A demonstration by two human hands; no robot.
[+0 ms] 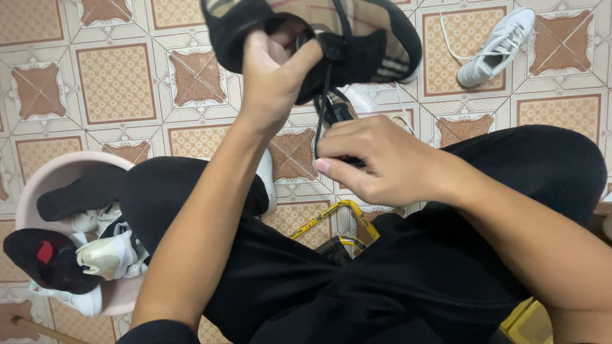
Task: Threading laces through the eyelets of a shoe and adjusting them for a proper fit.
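My left hand holds up a black and tan checked shoe, with the thumb pressed into its opening. A black lace hangs down from the shoe. My right hand pinches the lower end of that lace just below the shoe, fingers closed around it. Both hands hover above my knees in black trousers.
A pink basin at the left holds several shoes, black and white. A white sneaker lies on the patterned tile floor at the upper right. A yellow-framed stool shows between my legs, and a yellow object sits at the bottom right.
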